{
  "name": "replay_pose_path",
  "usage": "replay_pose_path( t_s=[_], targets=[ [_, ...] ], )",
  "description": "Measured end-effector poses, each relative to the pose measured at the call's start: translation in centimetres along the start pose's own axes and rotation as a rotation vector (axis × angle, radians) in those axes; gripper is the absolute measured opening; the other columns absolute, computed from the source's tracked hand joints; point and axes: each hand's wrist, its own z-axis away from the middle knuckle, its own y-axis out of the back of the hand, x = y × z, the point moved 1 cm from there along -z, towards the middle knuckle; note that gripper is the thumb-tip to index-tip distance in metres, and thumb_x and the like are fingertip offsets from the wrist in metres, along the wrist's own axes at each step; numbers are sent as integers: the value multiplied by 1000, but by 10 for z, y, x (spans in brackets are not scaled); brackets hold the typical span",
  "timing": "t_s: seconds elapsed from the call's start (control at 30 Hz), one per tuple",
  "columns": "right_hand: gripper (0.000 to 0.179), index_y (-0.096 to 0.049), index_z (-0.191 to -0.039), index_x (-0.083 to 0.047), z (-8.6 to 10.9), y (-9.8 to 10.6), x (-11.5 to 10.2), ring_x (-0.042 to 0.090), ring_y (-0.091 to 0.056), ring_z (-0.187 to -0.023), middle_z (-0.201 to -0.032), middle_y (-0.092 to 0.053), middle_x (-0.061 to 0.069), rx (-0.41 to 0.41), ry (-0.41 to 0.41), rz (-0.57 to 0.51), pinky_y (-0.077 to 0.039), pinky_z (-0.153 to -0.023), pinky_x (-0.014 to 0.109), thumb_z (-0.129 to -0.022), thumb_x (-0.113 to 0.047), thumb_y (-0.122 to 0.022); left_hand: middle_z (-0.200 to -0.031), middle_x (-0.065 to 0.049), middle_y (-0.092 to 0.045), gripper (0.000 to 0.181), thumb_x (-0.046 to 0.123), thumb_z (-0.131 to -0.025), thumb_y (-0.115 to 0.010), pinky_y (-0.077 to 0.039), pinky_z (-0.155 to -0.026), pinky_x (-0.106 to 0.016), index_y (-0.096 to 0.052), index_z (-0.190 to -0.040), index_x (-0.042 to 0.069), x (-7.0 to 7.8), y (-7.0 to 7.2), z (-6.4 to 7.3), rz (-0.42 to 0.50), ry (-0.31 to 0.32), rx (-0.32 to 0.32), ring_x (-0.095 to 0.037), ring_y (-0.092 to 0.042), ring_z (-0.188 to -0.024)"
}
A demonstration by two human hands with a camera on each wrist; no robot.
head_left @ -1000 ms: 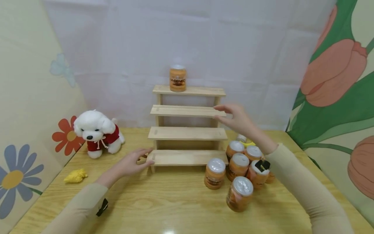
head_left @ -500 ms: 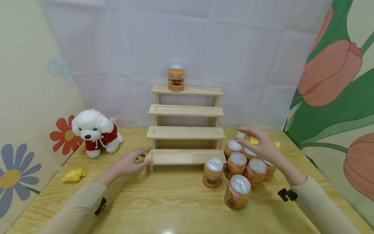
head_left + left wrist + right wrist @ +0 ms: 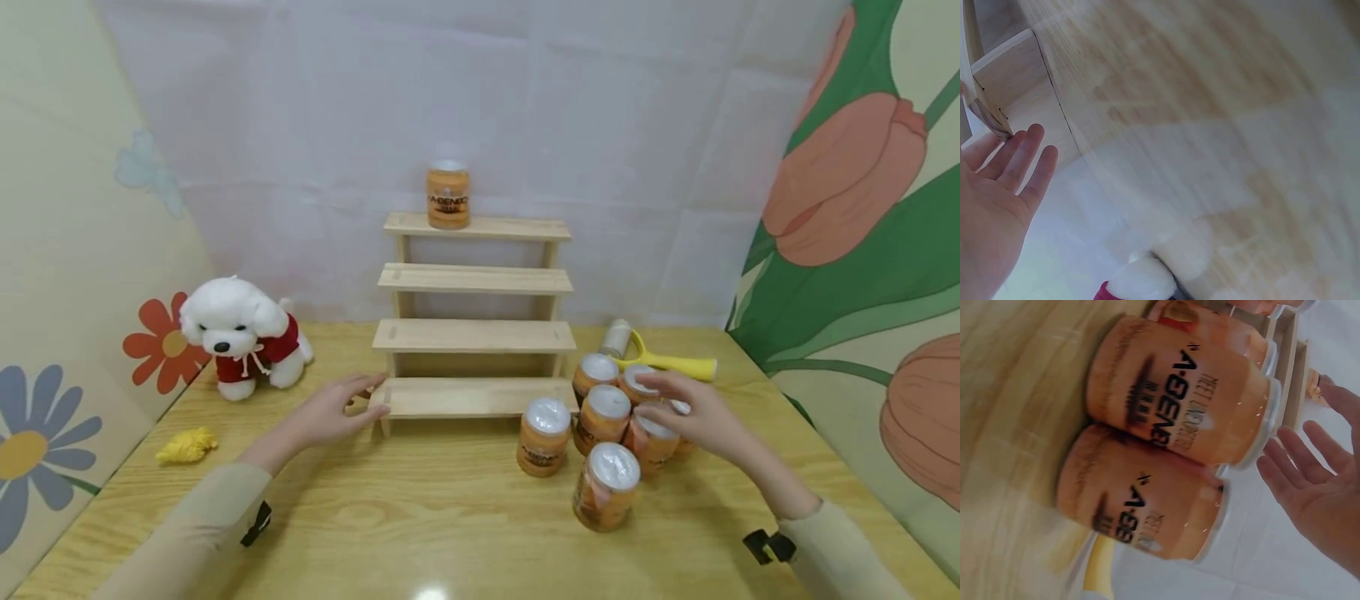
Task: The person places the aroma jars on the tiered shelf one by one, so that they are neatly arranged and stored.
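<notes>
A four-tier wooden display stand (image 3: 472,336) stands at the middle of the table. One orange can (image 3: 448,198) is upright on its top tier, left of centre. My left hand (image 3: 330,412) touches the left end of the lowest tier, its fingers fairly straight in the left wrist view. Several more orange cans with silvery lids, such as the front can (image 3: 606,492), stand grouped at the stand's right. Over the rear right of this group my right hand (image 3: 701,417) hovers with thumb and fingers apart, holding nothing. It partly hides cans behind it. Lettered cans (image 3: 1179,394) fill the right wrist view.
A roller-like tool with a yellow handle (image 3: 686,367) lies behind the cans. At the left sit a white plush dog (image 3: 240,333) in a red top and a small crumpled yellow item (image 3: 187,447). A white cloth (image 3: 600,150) hangs behind the stand.
My right hand has moved from beside the stand's second-highest tier down and right to the can group. My left hand stays at the lowest tier's end. The view has shifted slightly.
</notes>
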Motion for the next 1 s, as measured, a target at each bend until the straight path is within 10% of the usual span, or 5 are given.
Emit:
replay_pose_path(
  t_s=[0.27,1.0],
  targets=[
    [38,-63,-118,-3,14,-1,8,18,-57,-106,-115,-65,11,-7,126,143,-50,-84,26,-81,-11,-72,-135,-20,-50,64,45,-92,-56,-50,-88,-50,-45,-139,5,0,0,-1,0,-16,7,-32,-57,-110],
    [52,-62,-117,1,23,-12,3,28,-56,-97,-107,-61,13,37,58,288,-49,-75,39,-74,-21,-79,-135,-22,-50,64,47,-92,-54,-50,-86,-50,-44,-140,5,-2,-1,-2,-12,-11,6,-33,-57,-110]
  ],
)
